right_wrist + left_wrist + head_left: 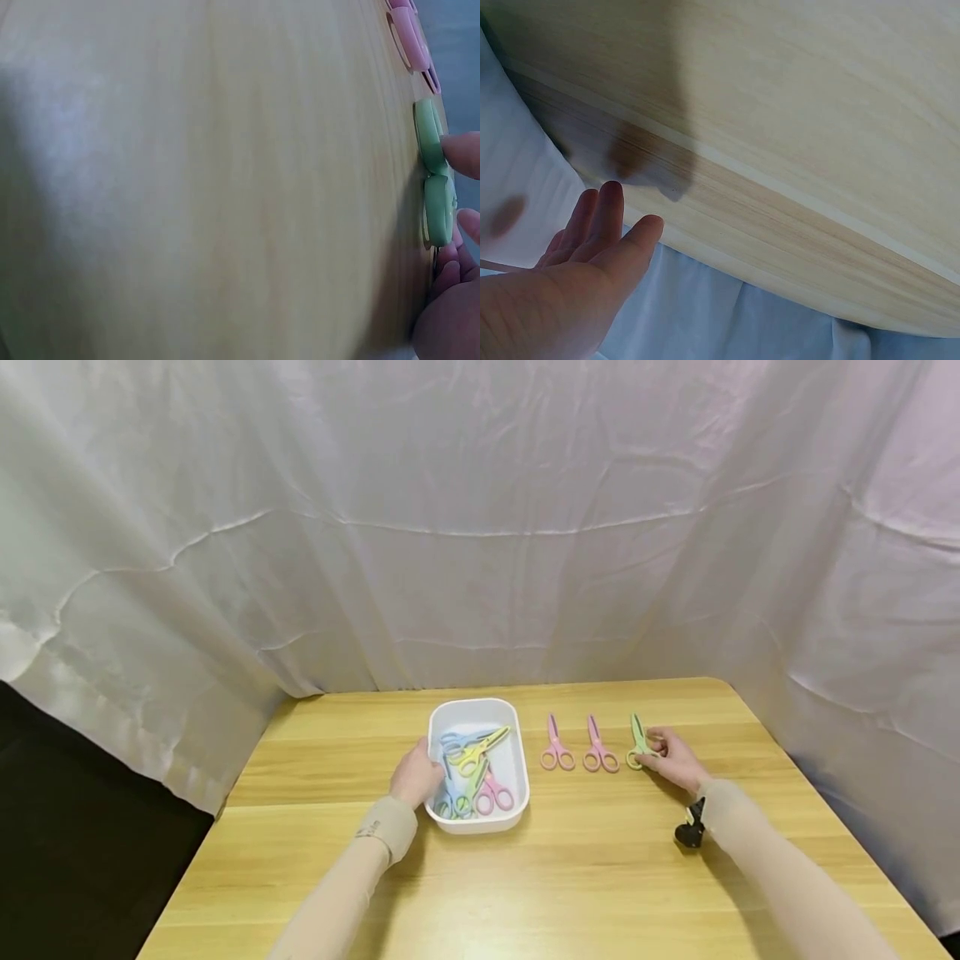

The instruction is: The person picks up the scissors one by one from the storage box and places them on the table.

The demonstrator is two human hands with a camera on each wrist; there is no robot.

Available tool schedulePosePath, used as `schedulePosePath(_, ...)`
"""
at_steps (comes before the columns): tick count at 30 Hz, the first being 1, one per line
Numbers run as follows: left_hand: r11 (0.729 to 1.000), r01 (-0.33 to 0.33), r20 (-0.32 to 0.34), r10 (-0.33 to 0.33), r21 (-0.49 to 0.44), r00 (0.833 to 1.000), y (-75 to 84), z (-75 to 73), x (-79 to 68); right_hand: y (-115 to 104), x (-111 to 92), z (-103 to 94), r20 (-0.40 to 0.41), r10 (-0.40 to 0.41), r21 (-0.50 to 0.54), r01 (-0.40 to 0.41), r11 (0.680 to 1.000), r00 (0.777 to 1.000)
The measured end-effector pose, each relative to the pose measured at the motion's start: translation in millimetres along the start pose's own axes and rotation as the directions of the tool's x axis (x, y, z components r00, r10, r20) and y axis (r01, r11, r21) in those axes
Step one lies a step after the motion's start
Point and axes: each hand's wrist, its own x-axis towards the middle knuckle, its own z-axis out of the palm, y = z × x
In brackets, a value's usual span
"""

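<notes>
At the right, my right hand (675,762) has thumb and fingers at the handle loops of a pair of green scissors (637,735), which lies blades away on the wood. In the right wrist view the thumb (462,154) meets one green loop (430,136), and curled fingers lie by the other. My left hand (415,775) rests against the left side of a white plastic box (477,827), its fingers fairly straight in the left wrist view. Inside the box lie blue scissors, yellow scissors (471,762), green scissors (474,785) and pink scissors (493,795), overlapping one another.
Between box and right hand, two pairs of pink scissors (556,752) (599,753) lie in a row, blades pointing away. The wooden table (480,893) ends at a pale curtain (480,602) behind. A black wrist camera (691,827) hangs under the right sleeve.
</notes>
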Motion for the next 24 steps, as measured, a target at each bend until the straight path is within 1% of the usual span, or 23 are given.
schedulePosePath(4,1.0,-0.015,-0.01,0.015,0.001,1.0,-2.8,0.6,0.1,1.0,0.3,0.4,-0.005,-0.026,0.006,0.026,1.0,1.0)
schedulePosePath(7,1.0,-0.014,-0.014,0.014,-0.004,1.0,-3.0,0.0,0.1,1.3,1.0,0.1,-0.005,-0.04,0.012,0.04,0.999,0.999)
schedulePosePath(15,1.0,-0.008,-0.007,0.008,-0.001,1.0,-4.3,1.3,0.4,3.5,-3.5,0.4,0.03,-0.018,0.012,0.017,1.0,0.999)
schedulePosePath(19,1.0,-0.008,-0.006,0.008,0.003,1.0,-4.2,2.5,1.0,3.1,-3.7,0.7,0.018,-0.01,0.008,0.01,1.0,1.0)
schedulePosePath(24,1.0,0.004,-0.001,-0.004,-0.013,1.0,-2.6,3.0,1.8,1.9,-2.1,0.0,0.006,0.0,-0.001,0.0,1.0,1.0)
